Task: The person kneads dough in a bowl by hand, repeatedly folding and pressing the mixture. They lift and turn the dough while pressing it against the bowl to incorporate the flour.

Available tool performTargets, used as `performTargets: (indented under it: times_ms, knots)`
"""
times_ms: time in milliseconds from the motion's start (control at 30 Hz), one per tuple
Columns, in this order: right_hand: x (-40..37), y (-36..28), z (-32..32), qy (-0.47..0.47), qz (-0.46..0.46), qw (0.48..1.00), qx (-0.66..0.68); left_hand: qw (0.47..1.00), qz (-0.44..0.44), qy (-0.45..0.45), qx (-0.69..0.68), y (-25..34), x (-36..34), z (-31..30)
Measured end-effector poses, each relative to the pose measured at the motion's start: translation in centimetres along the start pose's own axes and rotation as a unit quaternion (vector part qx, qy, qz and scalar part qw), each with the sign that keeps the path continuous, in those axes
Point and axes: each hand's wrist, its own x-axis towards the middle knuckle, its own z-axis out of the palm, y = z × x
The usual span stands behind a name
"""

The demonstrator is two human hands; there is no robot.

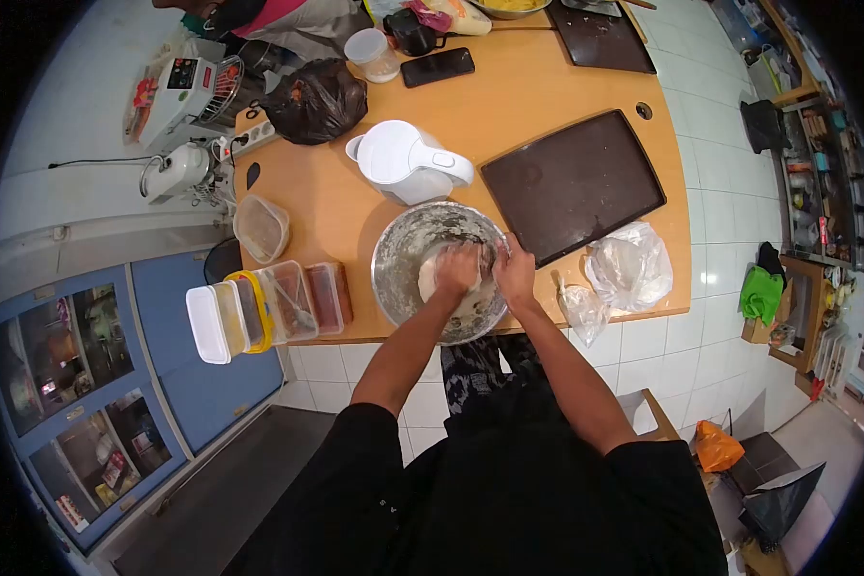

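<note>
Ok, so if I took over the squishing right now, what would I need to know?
Left hand: curled, pressing into the dough inside the metal bowl.
Right hand: beside it at the dough's right edge; grip unclear.
Nearby: white jug behind the bowl, dark tray to its right, clear bags of white powder by the table edge.
Done: the dough holds together as one lump.
Left: flour still coats the bowl wall, and the dough is not out of the bowl.
</note>
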Motion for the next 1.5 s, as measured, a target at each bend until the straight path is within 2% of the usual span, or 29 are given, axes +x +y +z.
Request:
performTargets:
  times_ms: [100,133,233,267,367,467,533,600,700,800,900,1000,1033,1100,1200,1300,1400,1500]
  knots:
    - [0.3,-0.2,0.0,0.006,-0.022,1.0,0.012,0.994,-0.08,-0.03,-0.065,-1.7,2.7,2.2]
    - [0.3,-0.2,0.0,0.012,-0.034,0.999,0.017,0.995,-0.079,0.03,-0.045,-2.0,2.8,2.8]
    - [0.6,-0.1,0.2,-0.001,-0.023,1.0,-0.017,0.961,-0.201,0.138,-0.13,-2.2,3.1,3.8]
    - [0.5,-0.2,0.3,-0.006,-0.015,0.999,-0.036,0.942,-0.274,0.124,-0.152,-2.0,3.5,4.0]
    - [0.6,-1.3,0.1,-0.01,-0.002,0.997,-0.079,0.865,-0.217,0.078,-0.445,-3.2,2.9,3.8]
    - [0.6,-1.5,0.2,-0.002,-0.01,0.996,-0.093,0.939,-0.15,-0.097,-0.293,-1.2,-0.4,0.7]
    - [0.8,-1.2,0.2,0.008,-0.025,0.996,-0.088,0.973,-0.062,-0.16,-0.153,0.9,-3.0,-3.0]
    - [1.2,-1.3,-0.1,-0.002,-0.024,0.995,-0.098,0.985,0.06,-0.163,0.021,2.3,-6.2,-6.8]
    - [1.2,-1.6,0.1,-0.011,-0.025,0.996,-0.09,0.986,0.105,-0.123,0.029,1.7,-11.6,-8.8]
    - [1.3,-1.4,0.4,-0.007,-0.023,0.997,-0.071,0.981,0.039,-0.189,-0.033,0.9,-13.6,-10.2]
    - [1.2,-1.4,0.3,-0.015,-0.019,0.997,-0.071,0.976,-0.045,-0.179,-0.12,-0.2,-12.0,-10.1]
    - [1.1,-1.8,0.4,-0.025,-0.016,0.996,-0.08,0.948,-0.261,-0.045,-0.18,0.8,-9.3,-9.4]
    - [1.2,-1.7,0.3,-0.026,-0.014,0.996,-0.085,0.956,-0.266,-0.069,-0.105,0.8,-8.3,-8.2]
    - [1.1,-1.4,0.3,-0.021,-0.028,0.996,-0.078,0.954,-0.272,-0.116,0.048,0.5,-7.0,-5.9]
    - [1.1,-1.3,0.5,-0.017,-0.039,0.995,-0.086,0.961,-0.248,-0.112,0.054,1.3,-6.7,-4.3]
    - [1.2,-1.2,0.5,-0.023,-0.04,0.995,-0.093,0.981,-0.111,0.073,0.138,1.8,-7.9,-3.6]
    - [1.2,-0.8,0.8,-0.023,-0.055,0.994,-0.09,0.984,-0.036,0.131,0.115,1.2,-6.8,-1.9]
    - [1.4,-0.3,1.1,-0.02,-0.066,0.996,-0.062,0.997,-0.012,0.049,0.054,0.0,-4.7,-0.5]
